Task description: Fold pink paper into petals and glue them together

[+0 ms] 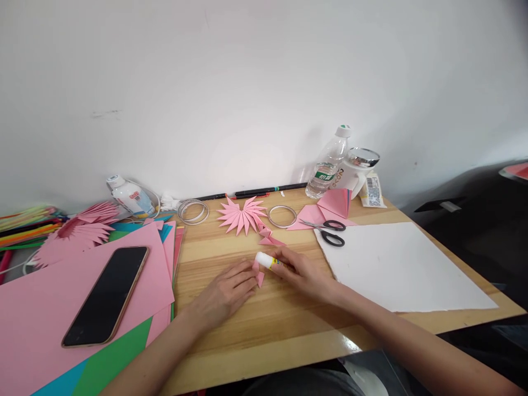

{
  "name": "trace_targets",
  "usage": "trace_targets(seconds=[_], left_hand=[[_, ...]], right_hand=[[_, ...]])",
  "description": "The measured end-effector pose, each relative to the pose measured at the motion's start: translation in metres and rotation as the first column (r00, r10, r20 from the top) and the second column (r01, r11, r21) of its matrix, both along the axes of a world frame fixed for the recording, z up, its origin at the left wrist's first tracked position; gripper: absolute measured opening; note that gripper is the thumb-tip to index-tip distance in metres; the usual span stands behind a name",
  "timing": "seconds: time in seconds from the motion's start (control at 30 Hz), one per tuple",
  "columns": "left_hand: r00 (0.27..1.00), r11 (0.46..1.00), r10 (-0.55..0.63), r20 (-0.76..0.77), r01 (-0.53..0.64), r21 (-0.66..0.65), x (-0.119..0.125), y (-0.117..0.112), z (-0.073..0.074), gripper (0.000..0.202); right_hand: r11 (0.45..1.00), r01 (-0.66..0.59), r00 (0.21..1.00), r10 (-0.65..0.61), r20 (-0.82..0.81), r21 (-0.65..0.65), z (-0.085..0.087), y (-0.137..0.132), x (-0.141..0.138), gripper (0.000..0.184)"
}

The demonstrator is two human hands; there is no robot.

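Near the table's middle, my right hand [305, 273] is closed around a glue stick [264, 260], its white end pointing left. That end is over or against a small folded pink paper piece [260, 279]; I cannot tell whether they touch. My left hand [226, 289] has its fingertips on the same piece, which they partly hide. Just beyond the hands lie loose folded pink pieces [270, 237]. Behind those is a partial ring of pointed pink paper folds [242, 216]. Black-handled scissors [333, 238] rest partly on the white board, right of my right hand.
Pink sheets [152, 269] and a phone [108, 294] lie at left, near a fan-folded pink ring [76, 231]. Tape rolls [193, 212] sit at the back. A water bottle [329, 165] and mug [350, 175] stand back right, behind a white board [404, 267].
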State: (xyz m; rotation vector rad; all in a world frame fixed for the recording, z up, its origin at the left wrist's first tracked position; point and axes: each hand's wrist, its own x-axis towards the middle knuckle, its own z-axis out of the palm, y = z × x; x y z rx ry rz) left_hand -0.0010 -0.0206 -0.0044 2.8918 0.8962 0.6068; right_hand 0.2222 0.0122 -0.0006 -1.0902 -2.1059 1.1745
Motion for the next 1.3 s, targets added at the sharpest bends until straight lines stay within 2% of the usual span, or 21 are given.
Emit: trace_targets(seconds=[0.1, 0.27, 0.4, 0.53, 0.67, 0.93, 1.1, 1.2, 1.3], left_hand=[[1.000, 0.999, -0.003, -0.015, 0.003, -0.037, 0.000, -0.001, -0.001, 0.029], [0.999, 0.980, 0.052, 0.001, -0.051, -0.193, 0.003, -0.002, -0.003, 0.032], [0.987, 0.905, 0.159, 0.032, -0.133, -0.404, 0.006, -0.005, 0.002, 0.034], [0.975, 0.854, 0.212, 0.065, -0.152, -0.497, 0.008, -0.007, 0.007, 0.034], [0.973, 0.839, 0.218, 0.076, -0.147, -0.523, 0.008, -0.007, 0.006, 0.033], [0.976, 0.877, 0.183, 0.117, -0.108, -0.469, 0.009, -0.007, 0.005, 0.030], [0.974, 0.874, 0.183, 0.132, -0.100, -0.476, 0.009, -0.007, 0.006, 0.026], [0.983, 0.892, 0.144, 0.118, -0.078, -0.445, 0.009, -0.006, 0.005, 0.024], [0.978, 0.884, 0.160, 0.136, -0.080, -0.461, 0.009, -0.007, 0.005, 0.023]], right_hand=[[0.991, -0.047, 0.996, 0.038, 0.078, 0.124, 0.003, -0.003, 0.007, 0.027], [0.959, -0.067, 0.966, -0.006, 0.259, 0.275, 0.000, -0.005, 0.012, 0.027], [0.930, -0.093, 0.959, -0.013, 0.285, 0.355, -0.003, -0.004, 0.010, 0.024], [0.898, -0.153, 0.939, 0.003, 0.343, 0.412, -0.005, -0.002, 0.006, 0.024], [0.855, -0.179, 0.924, -0.023, 0.381, 0.486, -0.004, 0.000, 0.003, 0.027], [0.851, -0.179, 0.917, -0.039, 0.398, 0.495, -0.003, -0.005, 0.004, 0.022], [0.838, -0.175, 0.918, -0.051, 0.393, 0.517, -0.002, 0.000, 0.004, 0.022], [0.854, -0.072, 0.943, -0.109, 0.313, 0.516, 0.001, 0.004, 0.006, 0.025], [0.887, -0.070, 0.955, -0.073, 0.288, 0.457, 0.005, 0.004, 0.008, 0.026]])
